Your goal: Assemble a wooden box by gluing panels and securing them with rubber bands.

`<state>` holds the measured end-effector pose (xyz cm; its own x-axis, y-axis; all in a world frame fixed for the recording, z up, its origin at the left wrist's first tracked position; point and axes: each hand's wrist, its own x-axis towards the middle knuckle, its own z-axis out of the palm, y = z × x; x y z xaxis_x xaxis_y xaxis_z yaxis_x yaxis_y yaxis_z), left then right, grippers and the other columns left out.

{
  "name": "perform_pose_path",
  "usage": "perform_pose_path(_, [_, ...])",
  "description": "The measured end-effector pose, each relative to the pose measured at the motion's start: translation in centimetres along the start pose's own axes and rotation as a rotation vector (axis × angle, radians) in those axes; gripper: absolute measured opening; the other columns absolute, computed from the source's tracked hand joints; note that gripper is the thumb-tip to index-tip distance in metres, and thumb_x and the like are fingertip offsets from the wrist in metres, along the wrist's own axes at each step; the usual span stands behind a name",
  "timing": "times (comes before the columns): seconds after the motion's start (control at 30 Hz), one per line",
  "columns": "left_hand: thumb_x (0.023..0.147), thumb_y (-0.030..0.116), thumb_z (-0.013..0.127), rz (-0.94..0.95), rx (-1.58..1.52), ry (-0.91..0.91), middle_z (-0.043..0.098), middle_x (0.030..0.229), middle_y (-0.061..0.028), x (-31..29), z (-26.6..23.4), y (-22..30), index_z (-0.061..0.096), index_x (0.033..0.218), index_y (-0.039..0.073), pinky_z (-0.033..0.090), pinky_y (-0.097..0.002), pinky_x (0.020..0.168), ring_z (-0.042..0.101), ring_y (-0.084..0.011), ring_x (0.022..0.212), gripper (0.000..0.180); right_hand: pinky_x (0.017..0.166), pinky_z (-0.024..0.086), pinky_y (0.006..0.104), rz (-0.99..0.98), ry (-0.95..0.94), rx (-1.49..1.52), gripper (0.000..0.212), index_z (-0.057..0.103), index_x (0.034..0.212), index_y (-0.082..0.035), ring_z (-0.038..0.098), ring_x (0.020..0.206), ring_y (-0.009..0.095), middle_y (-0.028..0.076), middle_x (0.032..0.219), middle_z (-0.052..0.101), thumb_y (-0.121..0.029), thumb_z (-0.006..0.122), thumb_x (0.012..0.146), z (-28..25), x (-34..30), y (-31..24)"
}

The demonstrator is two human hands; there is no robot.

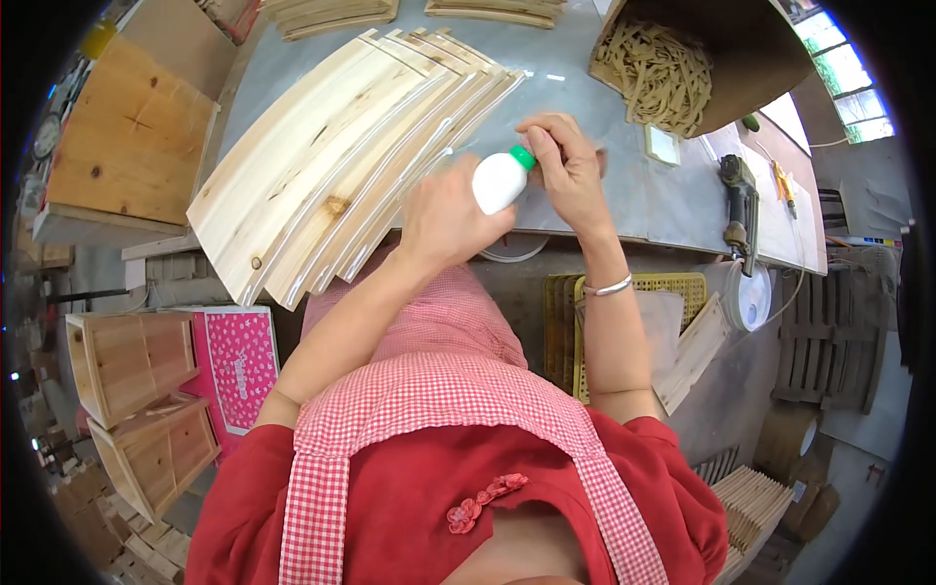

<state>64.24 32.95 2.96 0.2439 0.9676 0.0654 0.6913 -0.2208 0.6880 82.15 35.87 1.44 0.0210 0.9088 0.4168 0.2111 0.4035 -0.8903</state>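
My left hand point(444, 214) is wrapped round a white squeeze bottle point(497, 185) with a green collar point(524, 157). The bottle is tilted, its top pointing up and to the right. At that top end, my right hand point(564, 166) has its fingers curled together around the nozzle, which they mostly hide. Just left of my hands, several pale wooden boards point(322, 136) lie overlapped like steps, their near ends reaching past the table edge. White glossy lines, like glue, run along their long edges.
An open cardboard box point(751, 58) of thin wooden strips point(658, 73) lies on the grey table point(624, 210). A nail gun point(738, 205) rests at the right. More boards point(331, 12) are stacked at the far edge. Yellow plastic crates point(682, 285) stand below the table, wooden boxes point(136, 361) at left.
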Motion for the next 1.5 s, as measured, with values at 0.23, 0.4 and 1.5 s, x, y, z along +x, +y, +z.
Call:
perform_pose_path(0.23, [0.068,0.026,0.075,0.183,0.186,0.142,0.068,0.084,-0.0180,1.5,4.4,-1.6,0.062,0.089,0.005,0.053,-0.0487,0.068,0.068,-0.0373,0.078,0.032,0.062,0.049,0.0240,0.249,0.197,0.000,0.020,0.063,0.114,0.003,0.059,0.074,0.008,0.002,0.081,0.063,-0.007,0.054,0.100,-0.8,-0.9,5.5])
perform_pose_path(0.4, [0.068,0.024,0.079,0.103,0.017,-0.086,0.070,0.089,-0.0181,1.3,5.3,-1.8,0.066,0.094,0.003,0.054,-0.0442,0.070,0.068,-0.0342,0.079,0.036,0.061,0.050,0.0252,0.405,0.466,0.146,0.020,0.061,0.114,0.004,0.061,0.071,0.010,0.003,0.076,0.062,-0.008,0.056,0.098,-3.8,-0.9,8.7])
perform_pose_path(1.5, [0.078,0.030,0.081,-0.230,-1.149,-0.744,0.069,0.098,-0.0080,0.6,5.4,-5.2,0.063,0.118,0.003,0.055,-0.0333,0.077,0.067,-0.0166,0.086,0.052,0.064,0.049,0.0271,0.284,0.150,0.080,0.019,0.067,0.099,-0.002,0.062,0.072,0.013,0.003,0.085,0.067,-0.020,0.068,0.093,-3.0,-1.2,4.2])
